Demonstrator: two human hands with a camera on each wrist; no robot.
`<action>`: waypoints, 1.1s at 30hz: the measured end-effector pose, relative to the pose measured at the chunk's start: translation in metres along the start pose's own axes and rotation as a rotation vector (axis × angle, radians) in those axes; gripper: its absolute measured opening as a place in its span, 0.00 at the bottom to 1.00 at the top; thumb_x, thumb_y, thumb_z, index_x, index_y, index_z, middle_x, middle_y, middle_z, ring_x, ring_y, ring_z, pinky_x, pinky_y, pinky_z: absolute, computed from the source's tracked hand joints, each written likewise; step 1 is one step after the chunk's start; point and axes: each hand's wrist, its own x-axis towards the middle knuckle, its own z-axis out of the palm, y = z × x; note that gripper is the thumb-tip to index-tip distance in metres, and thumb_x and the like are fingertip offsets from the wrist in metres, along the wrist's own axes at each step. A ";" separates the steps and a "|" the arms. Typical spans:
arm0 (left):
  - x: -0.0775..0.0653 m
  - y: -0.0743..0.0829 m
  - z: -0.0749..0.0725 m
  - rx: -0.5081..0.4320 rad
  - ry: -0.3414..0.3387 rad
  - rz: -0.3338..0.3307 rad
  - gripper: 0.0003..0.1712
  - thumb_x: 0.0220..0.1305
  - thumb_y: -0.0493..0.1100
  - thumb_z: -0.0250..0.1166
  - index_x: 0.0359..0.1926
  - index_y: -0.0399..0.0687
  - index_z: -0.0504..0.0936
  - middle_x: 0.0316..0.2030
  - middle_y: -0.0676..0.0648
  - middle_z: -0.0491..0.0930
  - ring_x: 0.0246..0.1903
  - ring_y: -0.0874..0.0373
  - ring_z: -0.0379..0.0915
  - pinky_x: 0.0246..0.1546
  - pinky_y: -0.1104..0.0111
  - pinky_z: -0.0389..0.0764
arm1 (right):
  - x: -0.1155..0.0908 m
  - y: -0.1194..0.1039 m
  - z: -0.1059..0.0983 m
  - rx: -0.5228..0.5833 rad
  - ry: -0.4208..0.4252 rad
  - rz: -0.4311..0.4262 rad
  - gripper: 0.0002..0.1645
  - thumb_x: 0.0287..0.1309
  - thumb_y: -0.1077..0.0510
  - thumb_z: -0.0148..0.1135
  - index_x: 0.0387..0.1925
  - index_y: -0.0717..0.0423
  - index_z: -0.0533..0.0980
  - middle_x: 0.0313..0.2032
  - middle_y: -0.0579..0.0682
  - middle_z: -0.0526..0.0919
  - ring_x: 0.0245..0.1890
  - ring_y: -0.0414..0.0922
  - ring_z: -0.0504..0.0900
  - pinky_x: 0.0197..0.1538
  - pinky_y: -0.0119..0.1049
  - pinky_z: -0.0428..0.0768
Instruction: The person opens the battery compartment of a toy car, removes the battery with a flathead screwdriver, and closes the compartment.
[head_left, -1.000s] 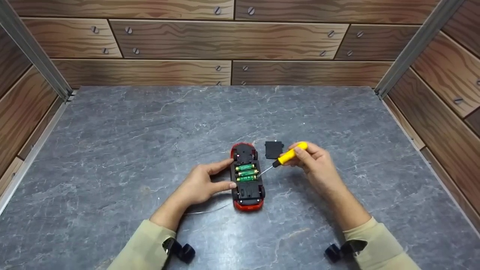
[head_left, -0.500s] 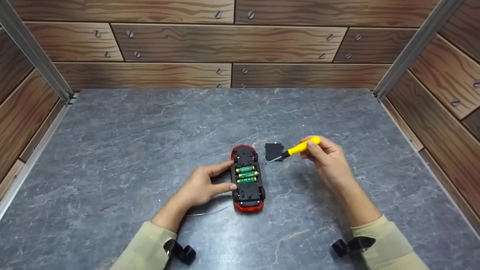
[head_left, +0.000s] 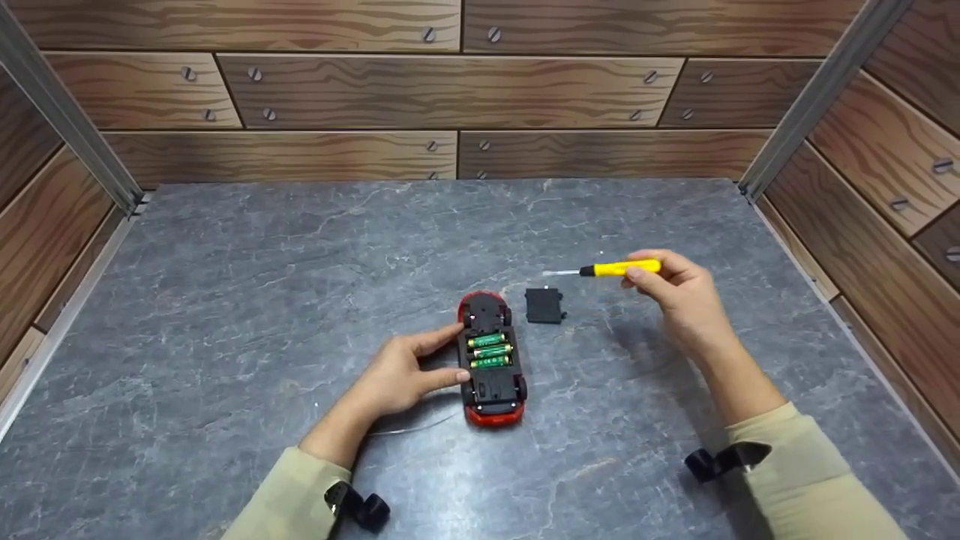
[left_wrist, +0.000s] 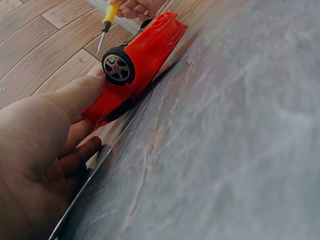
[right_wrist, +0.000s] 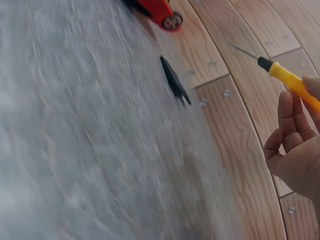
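Observation:
A red toy car lies upside down on the grey tabletop, its black underside up. Several green batteries sit in its uncovered compartment. My left hand holds the car by its left side, the thumb near one wheel and other fingers lower against the red body. Away to the right, my right hand pinches a yellow-handled screwdriver in the air, the shaft pointing left. Below the screwdriver's tip lies a black battery cover, apart from the car.
A thin clear wire or strand runs along the tabletop beside the left forearm. Wood-patterned panels wall the back and sides, with metal posts at the corners.
My right hand has drawn the screwdriver away from the batteries, up and to the right past the cover, and turned it nearly level. My left hand and the car stay in place.

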 end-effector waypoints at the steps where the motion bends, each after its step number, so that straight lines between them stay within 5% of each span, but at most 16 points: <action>1: 0.000 0.000 0.000 0.000 0.001 0.001 0.43 0.61 0.53 0.80 0.75 0.51 0.75 0.70 0.43 0.76 0.72 0.46 0.69 0.76 0.51 0.64 | 0.003 0.001 -0.002 -0.019 0.003 0.002 0.11 0.68 0.74 0.65 0.50 0.75 0.82 0.35 0.50 0.89 0.35 0.42 0.88 0.44 0.30 0.84; 10: -0.001 -0.002 0.000 -0.001 0.007 0.027 0.42 0.62 0.52 0.79 0.74 0.48 0.76 0.69 0.44 0.78 0.72 0.49 0.70 0.76 0.53 0.65 | 0.025 0.019 -0.022 -0.182 -0.070 0.021 0.19 0.67 0.69 0.69 0.56 0.77 0.78 0.37 0.41 0.89 0.38 0.36 0.84 0.43 0.27 0.83; 18: -0.002 -0.003 0.001 0.012 0.009 0.014 0.43 0.62 0.54 0.79 0.75 0.50 0.75 0.69 0.43 0.77 0.72 0.47 0.69 0.76 0.52 0.65 | 0.040 0.037 -0.036 -0.277 -0.109 0.035 0.22 0.67 0.67 0.71 0.57 0.77 0.78 0.39 0.49 0.89 0.37 0.36 0.83 0.43 0.27 0.84; 25: -0.001 -0.003 0.001 0.019 0.007 0.016 0.43 0.62 0.54 0.79 0.75 0.49 0.75 0.69 0.43 0.77 0.72 0.47 0.69 0.76 0.52 0.64 | 0.049 0.047 -0.046 -0.386 -0.164 0.047 0.20 0.66 0.66 0.73 0.55 0.74 0.81 0.38 0.39 0.89 0.37 0.34 0.83 0.41 0.23 0.81; 33: 0.000 -0.001 0.000 0.016 0.004 0.017 0.43 0.62 0.54 0.79 0.75 0.50 0.75 0.69 0.43 0.77 0.72 0.47 0.70 0.76 0.52 0.65 | 0.051 0.053 -0.054 -0.517 -0.179 0.074 0.21 0.61 0.64 0.77 0.53 0.71 0.83 0.39 0.41 0.90 0.37 0.33 0.82 0.40 0.22 0.78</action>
